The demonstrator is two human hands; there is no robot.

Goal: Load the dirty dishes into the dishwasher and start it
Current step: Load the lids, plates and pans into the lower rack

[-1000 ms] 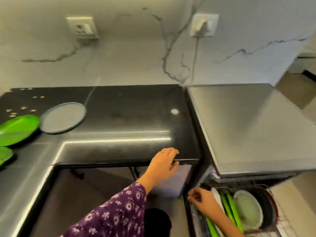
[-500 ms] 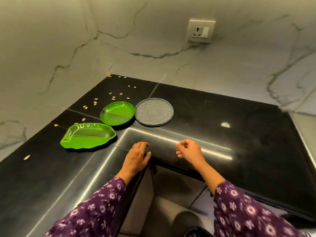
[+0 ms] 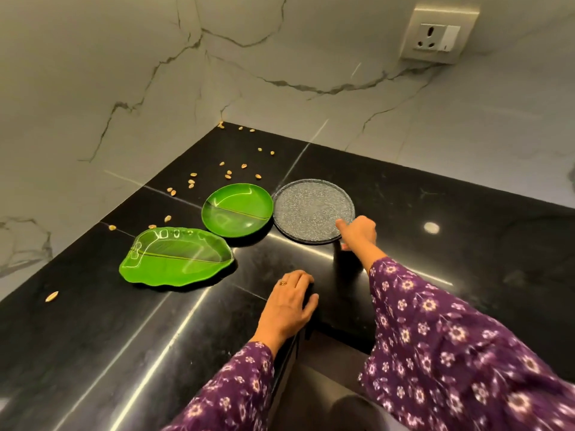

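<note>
- Two purple flowered sleeves (image 3: 451,337) are seen at the near edge of the black surface (image 3: 124,353), which bends round an inner corner.
- The left hand (image 3: 287,306) is laid flat at that inner corner, fingers relaxed and close together, thumb at the edge; nothing is held by it.
- The right hand (image 3: 357,233) is stretched farther in, its fingers curled. The near rim of the grey plate (image 3: 308,206) is pinched by it, with the forefinger on top of the rim.
- A leaf-shaped plate (image 3: 177,259), green, is set left of the left hand, toward the left edge of the surface.
- Beyond it lies a round green plate (image 3: 236,209), its rim just beside the grey plate, which is placed to its right.
- Small pale seeds (image 3: 228,173) are scattered behind the green plates, up to the far corner of the surface.
- The surface is backed by a marble wall (image 3: 93,73), on which a socket (image 3: 438,35) is mounted at the upper right.
</note>
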